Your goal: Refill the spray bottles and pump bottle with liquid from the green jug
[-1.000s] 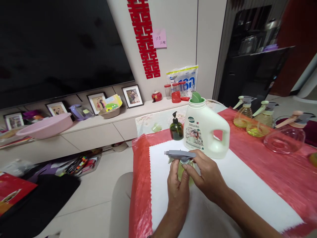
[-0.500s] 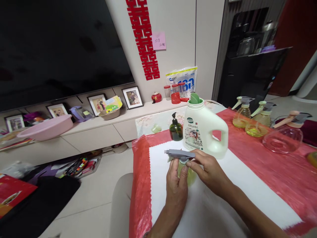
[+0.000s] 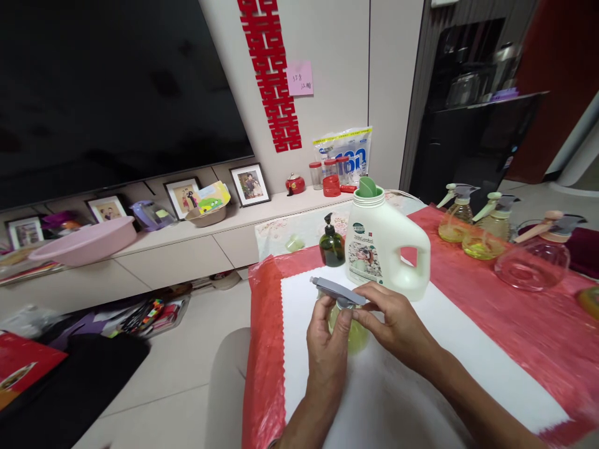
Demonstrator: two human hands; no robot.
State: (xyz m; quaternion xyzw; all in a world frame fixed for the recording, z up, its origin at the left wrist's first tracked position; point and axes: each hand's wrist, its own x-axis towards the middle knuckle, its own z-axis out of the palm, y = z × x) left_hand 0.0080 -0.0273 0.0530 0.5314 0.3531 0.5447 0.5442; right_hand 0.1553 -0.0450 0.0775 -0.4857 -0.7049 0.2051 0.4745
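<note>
Left hand (image 3: 326, 343) pinches the small bottle (image 3: 358, 340) near its top, seemingly to steady it, and the right hand (image 3: 395, 319) pinches just beneath the grey spray head (image 3: 339, 290), likely for fine control! Bottle's over the white cloth (image 3: 299, 349), big jug (image 3: 395, 227) just behind, probably kept within reach.

Seen from the wearer's head, a single wide view faces forward and down across a surface covered in glossy red plastic sheeting (image 3: 482, 312), with the bare left hand (image 3: 327, 349) and right hand (image 3: 397, 324) close below, a flat black television (image 3: 116, 81) farther off past the surface's left edge.
</note>
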